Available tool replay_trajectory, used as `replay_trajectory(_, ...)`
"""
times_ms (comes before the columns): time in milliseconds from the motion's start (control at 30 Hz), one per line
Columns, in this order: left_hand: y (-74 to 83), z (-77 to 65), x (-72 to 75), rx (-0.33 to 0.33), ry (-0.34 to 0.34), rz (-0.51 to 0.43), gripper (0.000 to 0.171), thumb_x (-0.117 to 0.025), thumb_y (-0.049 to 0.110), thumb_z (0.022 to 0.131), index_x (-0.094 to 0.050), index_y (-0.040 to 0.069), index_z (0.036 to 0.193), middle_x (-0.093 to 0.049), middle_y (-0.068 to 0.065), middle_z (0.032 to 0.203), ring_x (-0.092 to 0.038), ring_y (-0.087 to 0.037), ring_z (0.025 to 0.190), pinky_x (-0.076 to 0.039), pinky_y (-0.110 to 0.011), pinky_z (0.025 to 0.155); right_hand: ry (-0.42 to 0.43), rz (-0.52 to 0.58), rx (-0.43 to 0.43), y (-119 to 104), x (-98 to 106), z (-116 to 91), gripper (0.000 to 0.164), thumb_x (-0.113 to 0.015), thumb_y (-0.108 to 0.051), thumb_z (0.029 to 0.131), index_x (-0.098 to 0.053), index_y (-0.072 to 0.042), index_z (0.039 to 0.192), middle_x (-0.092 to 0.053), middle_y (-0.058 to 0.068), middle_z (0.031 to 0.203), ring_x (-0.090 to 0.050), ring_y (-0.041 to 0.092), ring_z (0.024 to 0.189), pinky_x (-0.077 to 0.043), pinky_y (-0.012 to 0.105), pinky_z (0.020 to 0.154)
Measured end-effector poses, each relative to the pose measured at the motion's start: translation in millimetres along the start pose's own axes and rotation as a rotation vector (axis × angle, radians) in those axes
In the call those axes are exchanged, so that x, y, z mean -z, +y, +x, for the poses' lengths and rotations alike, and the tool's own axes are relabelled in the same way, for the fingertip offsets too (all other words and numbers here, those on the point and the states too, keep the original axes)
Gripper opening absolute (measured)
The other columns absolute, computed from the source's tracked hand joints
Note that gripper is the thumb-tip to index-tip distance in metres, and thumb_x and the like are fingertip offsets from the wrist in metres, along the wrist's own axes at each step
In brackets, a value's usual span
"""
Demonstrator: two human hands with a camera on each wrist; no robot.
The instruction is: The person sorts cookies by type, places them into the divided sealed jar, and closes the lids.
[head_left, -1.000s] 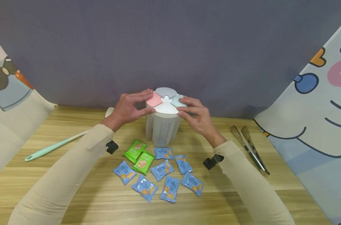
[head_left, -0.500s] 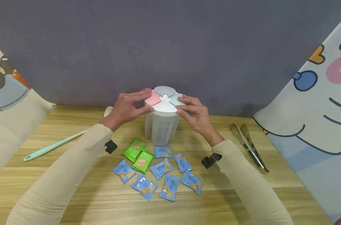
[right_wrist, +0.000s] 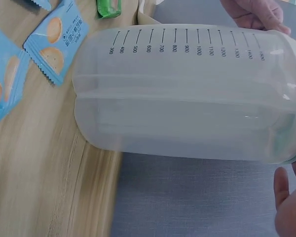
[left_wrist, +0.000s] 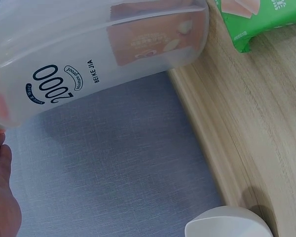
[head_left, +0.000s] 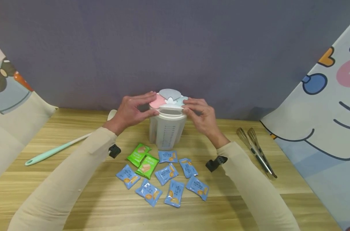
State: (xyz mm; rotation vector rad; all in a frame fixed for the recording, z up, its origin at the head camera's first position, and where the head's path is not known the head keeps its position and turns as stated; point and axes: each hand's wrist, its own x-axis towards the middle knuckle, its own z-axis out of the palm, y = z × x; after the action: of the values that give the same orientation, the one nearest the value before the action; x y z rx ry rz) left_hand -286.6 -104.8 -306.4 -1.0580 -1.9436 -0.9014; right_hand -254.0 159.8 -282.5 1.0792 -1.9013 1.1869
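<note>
Canister (head_left: 167, 136) upright on table (head_left: 215, 215), white flap (head_left: 170, 106) ajar

Translucent plastic, near the grey backdrop (head_left: 175, 45); likely light, stiff-walled, a bit slick. Thin flap probably wants just fingertips; best hold is the lid rim (head_left: 171, 117). Left hand (head_left: 131, 109) holds rim, fingers over pink flap (head_left: 159, 102), thumb in front; right hand (head_left: 203, 117) grips opposite side, by mint flap (head_left: 180, 101). Orange packet (left_wrist: 155, 37) inside. Blue packs (head_left: 174, 193), green packs (head_left: 147, 166) in front; tongs (head_left: 258, 153) off right.

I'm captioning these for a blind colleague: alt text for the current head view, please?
A left hand and right hand touch the lid of a canister, its front flap tilted up. In front lie two green packets and seven blue packets, with tongs at right.
</note>
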Motion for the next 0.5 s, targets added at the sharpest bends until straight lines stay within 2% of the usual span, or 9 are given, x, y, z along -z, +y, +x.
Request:
replay_trajectory(167,-1.4,0.1,-0.5,-0.008,-0.008,0.001,0.056,-0.086,0.024,0.068,-0.067,0.002,0.116,-0.062,-0.009,0.119,-0.059,-0.021,0.112,-0.048,-0.039,0.090,0.020,-0.034,-0.033,-0.8,-0.9,3.0,0.009,-0.069,0.016,0.077,-0.069,0.013,0.085,-0.066,0.028,0.094,-0.058,0.046,0.096,-0.044,0.041,0.089)
replay_trajectory(300,-2.2,-0.4,-0.3,-0.009,-0.010,0.009,0.056,-0.086,0.024,0.068,-0.067,0.002,0.116,-0.062,-0.009,0.118,-0.059,-0.021,0.111,-0.048,-0.040,0.089,0.035,-0.051,-0.056,-1.4,-2.1,6.3,0.006,-0.069,0.013,0.078,-0.070,0.012,0.084,-0.068,0.024,0.089,-0.059,0.040,0.089,-0.046,0.032,0.081)
replay_trajectory(400,-2.6,-1.3,-0.2,-0.008,-0.008,0.010,0.056,-0.086,0.024,0.068,-0.067,0.002,0.116,-0.062,-0.009,0.118,-0.059,-0.021,0.111,-0.048,-0.040,0.089,0.043,-0.054,-0.066,-1.6,-3.1,8.3,0.004,-0.069,0.013,0.079,-0.070,0.011,0.083,-0.068,0.022,0.085,-0.056,0.032,0.080,-0.044,0.025,0.073)
replay_trajectory(500,-2.7,-1.9,-0.2,-0.005,-0.006,0.004,0.055,-0.085,0.026,0.069,-0.067,0.003,0.116,-0.063,-0.008,0.118,-0.059,-0.021,0.111,-0.048,-0.040,0.089,0.054,-0.037,-0.073,-0.8,-4.0,9.9,0.003,-0.069,0.013,0.078,-0.069,0.012,0.081,-0.067,0.022,0.079,-0.052,0.024,0.074,-0.040,0.024,0.067)
